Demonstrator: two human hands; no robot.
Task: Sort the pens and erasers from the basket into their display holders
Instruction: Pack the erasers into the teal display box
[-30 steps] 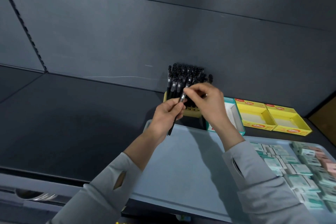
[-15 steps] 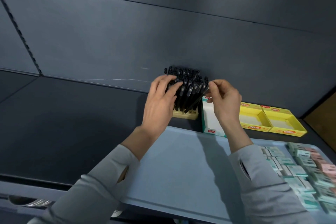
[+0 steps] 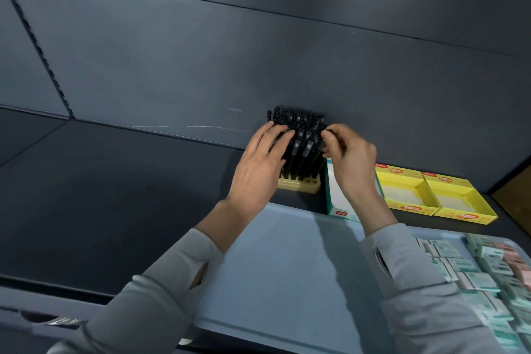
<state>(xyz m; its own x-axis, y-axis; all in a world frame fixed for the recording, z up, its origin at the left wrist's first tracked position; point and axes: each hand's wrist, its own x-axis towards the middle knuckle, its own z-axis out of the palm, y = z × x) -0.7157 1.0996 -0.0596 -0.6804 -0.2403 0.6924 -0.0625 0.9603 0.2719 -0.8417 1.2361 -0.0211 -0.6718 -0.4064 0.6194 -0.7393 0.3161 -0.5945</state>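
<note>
Black plastic pens (image 3: pixel 298 141) fill the tan slotted holder (image 3: pixel 298 185) now mine is seated, my left hand (image 3: pixel 258 164) flat against them, right hand (image 3: pixel 349 158) pinching one; pens look finished.

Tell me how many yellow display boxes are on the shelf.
2. One yellow box sits just right of the white-and-teal box; the second yellow box stands beside it, further right. No others seem hidden.
</note>
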